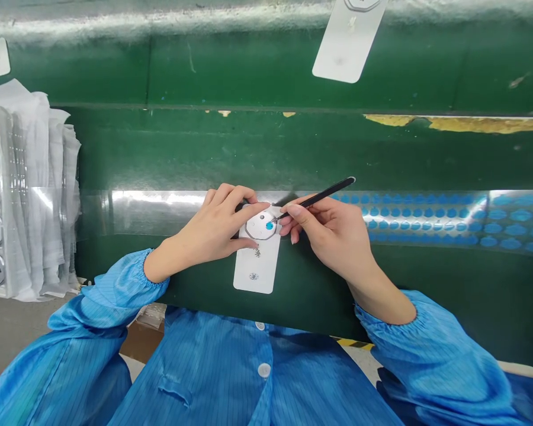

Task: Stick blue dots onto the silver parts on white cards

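Note:
A white rectangular plate [266, 266] with rounded corners lies on the green work surface in front of me. Near its top is a round, dark-outlined part with small holes, and a blue round sticker [269, 225] sits on the right side of that part. My left hand [215, 228] holds the plate from the left, thumb and forefinger pressed on it around the round part. Pinched like a pen in my right hand [337, 234] are slim black tweezers [326, 193], their tip at the blue sticker's edge.
Right of my hands, a clear film strip [426, 216] carries rows of blue round stickers. At left stands a stack of trays [4, 248] with round parts and thin white sheets. Another white plate [344, 53] lies on the far green belt, past a chipped edge [471, 124].

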`<state>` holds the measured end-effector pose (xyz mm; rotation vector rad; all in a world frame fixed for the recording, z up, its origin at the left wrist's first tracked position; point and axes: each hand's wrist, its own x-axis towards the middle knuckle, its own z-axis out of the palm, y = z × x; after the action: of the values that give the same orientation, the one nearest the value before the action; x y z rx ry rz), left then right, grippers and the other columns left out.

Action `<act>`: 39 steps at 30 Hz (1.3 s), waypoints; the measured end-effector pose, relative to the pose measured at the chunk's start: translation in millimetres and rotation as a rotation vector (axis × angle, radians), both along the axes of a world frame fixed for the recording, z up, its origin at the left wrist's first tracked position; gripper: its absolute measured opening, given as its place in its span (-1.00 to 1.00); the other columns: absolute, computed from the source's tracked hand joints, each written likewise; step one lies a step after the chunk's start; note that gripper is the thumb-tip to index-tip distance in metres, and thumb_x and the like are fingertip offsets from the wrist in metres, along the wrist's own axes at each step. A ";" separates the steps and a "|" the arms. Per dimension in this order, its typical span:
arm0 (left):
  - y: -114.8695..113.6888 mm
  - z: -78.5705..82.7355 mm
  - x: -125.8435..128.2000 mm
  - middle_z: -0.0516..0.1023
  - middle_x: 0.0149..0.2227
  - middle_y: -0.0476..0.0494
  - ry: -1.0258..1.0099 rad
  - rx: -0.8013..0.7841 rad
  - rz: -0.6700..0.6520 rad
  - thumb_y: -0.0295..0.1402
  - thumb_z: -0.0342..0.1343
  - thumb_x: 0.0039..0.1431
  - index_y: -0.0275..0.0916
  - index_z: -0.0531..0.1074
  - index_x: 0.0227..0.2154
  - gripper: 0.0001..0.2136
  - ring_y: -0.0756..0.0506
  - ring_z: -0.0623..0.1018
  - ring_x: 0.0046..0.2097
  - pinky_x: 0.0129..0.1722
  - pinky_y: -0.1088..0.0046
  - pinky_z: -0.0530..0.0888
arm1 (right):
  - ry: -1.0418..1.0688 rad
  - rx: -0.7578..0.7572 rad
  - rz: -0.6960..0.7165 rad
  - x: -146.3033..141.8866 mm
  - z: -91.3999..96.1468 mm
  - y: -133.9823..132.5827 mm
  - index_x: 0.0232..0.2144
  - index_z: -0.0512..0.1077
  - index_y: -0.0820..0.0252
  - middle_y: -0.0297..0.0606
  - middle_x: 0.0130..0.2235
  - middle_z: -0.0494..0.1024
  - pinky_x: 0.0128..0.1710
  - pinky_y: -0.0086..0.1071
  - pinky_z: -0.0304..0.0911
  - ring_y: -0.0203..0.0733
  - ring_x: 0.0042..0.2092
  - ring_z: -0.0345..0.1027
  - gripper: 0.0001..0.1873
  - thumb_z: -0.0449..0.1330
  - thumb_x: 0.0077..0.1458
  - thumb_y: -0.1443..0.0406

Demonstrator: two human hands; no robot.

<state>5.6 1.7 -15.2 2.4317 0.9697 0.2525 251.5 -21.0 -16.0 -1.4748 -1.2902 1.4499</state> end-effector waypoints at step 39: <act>-18.3 14.4 20.2 0.53 -0.24 -0.07 -0.710 -0.750 0.417 -0.15 0.50 0.06 -0.14 0.34 -0.02 -0.46 -0.06 0.53 -0.29 -0.43 0.46 0.43 | 0.107 -0.063 0.009 -20.6 14.6 -20.6 -0.49 0.39 0.14 -0.36 -0.55 0.43 -0.60 -0.41 0.16 -0.27 -0.54 0.30 -0.49 0.41 0.14 -0.11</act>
<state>25.8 -16.6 -0.8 1.2968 0.9771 0.6932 230.8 -41.5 -1.4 -1.4127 -1.1976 1.5668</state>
